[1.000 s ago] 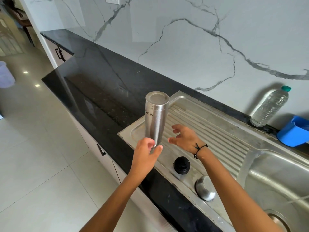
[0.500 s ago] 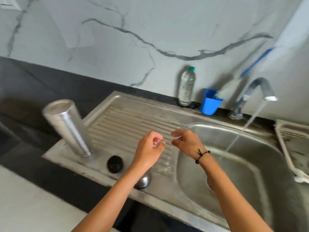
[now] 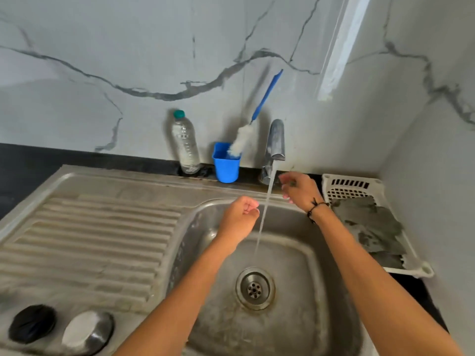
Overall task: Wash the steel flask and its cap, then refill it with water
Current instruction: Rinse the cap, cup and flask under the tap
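The steel flask is out of view. Its black inner cap [image 3: 32,323] and steel outer cap [image 3: 88,331] lie side by side on the draining board [image 3: 90,235] at the bottom left. Both hands are over the sink basin [image 3: 303,255], holding nothing. My left hand [image 3: 240,214] has its fingers curled in, just left of the water stream [image 3: 264,209]. My right hand [image 3: 300,188] is right of the stream, near the tap [image 3: 276,140], with fingers loosely bent downward. The tap is running.
A clear plastic bottle [image 3: 185,145] and a blue cup [image 3: 226,163] holding a bottle brush [image 3: 257,111] stand against the marble wall. A white basket [image 3: 354,186] with a grey cloth [image 3: 372,229] sits right of the basin. The drain [image 3: 254,289] is open.
My left hand set the flask upside down on the draining board and let go. The view swung right, losing the flask, and both hands moved to the running water.
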Motion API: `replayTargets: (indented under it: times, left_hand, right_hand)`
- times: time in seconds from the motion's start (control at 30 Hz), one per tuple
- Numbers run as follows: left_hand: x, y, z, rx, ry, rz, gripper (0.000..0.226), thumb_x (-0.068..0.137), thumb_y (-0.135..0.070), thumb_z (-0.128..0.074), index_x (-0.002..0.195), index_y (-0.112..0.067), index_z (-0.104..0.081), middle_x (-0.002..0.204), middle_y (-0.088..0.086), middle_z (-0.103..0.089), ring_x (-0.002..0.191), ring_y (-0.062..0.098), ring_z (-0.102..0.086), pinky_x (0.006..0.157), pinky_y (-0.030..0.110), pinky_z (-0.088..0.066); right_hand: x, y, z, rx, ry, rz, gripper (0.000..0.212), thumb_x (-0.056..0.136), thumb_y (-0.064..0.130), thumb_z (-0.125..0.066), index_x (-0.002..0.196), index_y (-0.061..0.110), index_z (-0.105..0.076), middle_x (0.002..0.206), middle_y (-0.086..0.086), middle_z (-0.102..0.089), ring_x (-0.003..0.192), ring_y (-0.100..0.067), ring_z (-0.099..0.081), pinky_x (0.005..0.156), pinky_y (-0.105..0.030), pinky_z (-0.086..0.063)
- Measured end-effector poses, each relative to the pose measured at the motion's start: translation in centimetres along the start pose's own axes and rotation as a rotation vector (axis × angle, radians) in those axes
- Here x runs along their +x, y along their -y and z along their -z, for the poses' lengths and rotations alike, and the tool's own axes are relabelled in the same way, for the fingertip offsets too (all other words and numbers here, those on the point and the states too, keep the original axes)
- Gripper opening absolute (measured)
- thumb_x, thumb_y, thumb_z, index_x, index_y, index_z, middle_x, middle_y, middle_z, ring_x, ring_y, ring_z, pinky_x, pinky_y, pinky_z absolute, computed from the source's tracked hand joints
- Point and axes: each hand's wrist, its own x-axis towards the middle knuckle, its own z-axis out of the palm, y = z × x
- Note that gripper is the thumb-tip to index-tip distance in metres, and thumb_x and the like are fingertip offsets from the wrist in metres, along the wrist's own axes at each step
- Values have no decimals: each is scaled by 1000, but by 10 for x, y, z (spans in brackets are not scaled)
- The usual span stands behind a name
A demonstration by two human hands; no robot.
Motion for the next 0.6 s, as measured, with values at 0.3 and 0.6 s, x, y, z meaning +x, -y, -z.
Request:
replayTargets:
  times: [0.3,0.6]
  left_hand:
    - [62,-3,-11,-23,8,77,15,90,-2,-50,94,-15,-59,94,-2,-59,88,14,-55,81,24,-41]
    - [69,13,-10,-48,67,75,19,90,-2,-51,86,-18,-58,91,0,-61,87,16,-56,89,30,-46]
  right_hand:
    - [69,16,-23,202,421,-115,43,84,-15,-48,120,8,-54,96,-3,-60,69,-15,-60,49,-18,-49]
    - [65,-8,-43,980,226,-263,34,79,-18,-32,90,6,-54,70,-7,-43,41,-11,-41,45,-26,-44]
